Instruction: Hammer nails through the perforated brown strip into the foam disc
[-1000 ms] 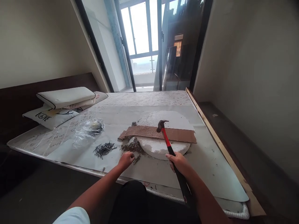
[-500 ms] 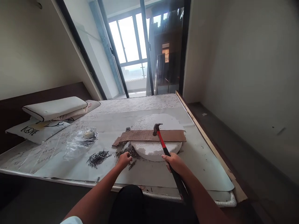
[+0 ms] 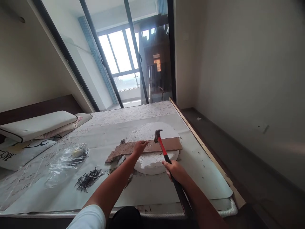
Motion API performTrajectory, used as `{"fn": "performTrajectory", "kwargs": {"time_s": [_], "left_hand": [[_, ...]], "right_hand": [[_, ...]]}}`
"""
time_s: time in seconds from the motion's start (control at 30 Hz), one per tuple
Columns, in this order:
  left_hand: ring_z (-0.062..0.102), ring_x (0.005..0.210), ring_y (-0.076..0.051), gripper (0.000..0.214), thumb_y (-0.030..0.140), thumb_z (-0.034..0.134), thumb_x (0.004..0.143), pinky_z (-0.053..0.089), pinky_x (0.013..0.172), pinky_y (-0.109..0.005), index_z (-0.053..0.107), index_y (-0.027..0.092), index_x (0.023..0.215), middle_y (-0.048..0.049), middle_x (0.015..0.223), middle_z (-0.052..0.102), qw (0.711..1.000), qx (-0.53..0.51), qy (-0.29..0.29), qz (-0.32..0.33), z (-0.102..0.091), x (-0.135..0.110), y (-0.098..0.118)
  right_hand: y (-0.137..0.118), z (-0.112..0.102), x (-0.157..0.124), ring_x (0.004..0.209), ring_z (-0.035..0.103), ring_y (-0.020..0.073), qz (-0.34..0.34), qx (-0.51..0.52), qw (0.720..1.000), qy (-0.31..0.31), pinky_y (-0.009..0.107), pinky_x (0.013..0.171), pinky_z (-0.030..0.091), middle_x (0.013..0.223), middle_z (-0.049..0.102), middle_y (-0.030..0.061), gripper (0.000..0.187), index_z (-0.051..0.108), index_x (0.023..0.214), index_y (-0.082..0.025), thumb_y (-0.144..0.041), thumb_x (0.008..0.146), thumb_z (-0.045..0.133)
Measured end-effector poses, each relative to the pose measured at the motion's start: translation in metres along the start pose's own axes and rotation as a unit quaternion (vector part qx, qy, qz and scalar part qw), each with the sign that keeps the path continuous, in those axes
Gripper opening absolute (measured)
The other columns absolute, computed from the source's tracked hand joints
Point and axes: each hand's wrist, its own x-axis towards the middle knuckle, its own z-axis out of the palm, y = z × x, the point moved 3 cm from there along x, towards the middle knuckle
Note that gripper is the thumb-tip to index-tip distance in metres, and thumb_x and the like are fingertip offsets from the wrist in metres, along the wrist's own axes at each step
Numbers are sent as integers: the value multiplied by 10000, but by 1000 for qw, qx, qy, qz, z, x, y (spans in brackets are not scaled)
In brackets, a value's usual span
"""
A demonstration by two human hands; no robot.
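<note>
Right hand (image 3: 177,171) grasps the hammer (image 3: 164,152); the brown board (image 3: 170,145) lies left-to-right across the white disc (image 3: 154,163); left hand (image 3: 138,148) is over it (whether its fingers grasp anything cannot be told); a misaimed stroke could bruise them.

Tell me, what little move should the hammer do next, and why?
Perhaps the right hand should lift the hammer slightly before any tap: its head appears close to the left hand's pinched fingertips over the hole-dotted brown board. Whether they hold anything is too small to tell.
</note>
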Motion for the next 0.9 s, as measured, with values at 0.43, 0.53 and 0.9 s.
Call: {"fn": "performTrajectory", "kwargs": {"time_s": [0.43,0.53,0.9], "left_hand": [[397,534,-107,402,511,484,692,261,512,-221,519,165,491,23,502,422,998,39,33,35,41,27,-19],[415,549,-112,401,507,483,697,276,524,-217,528,167,490,23,502,428,998,35,34,34,43,29,-23],[415,534,-113,420,486,466,760,242,542,-232,594,158,532,3,504,502,992,116,26,49,44,26,-24]], "right_hand": [[1,-4,10,316,352,88,-16,2,1000,-9,231,357,311,403,379,-64,295,397,652,-200,-439,813,459],[-3,-2,10,308,344,87,-7,-3,1000,1,231,347,313,395,374,-67,286,376,626,-206,-401,820,453],[1,4,16,279,308,76,5,1,1000,16,222,318,271,367,345,-74,320,363,630,-207,-437,849,404]]}}
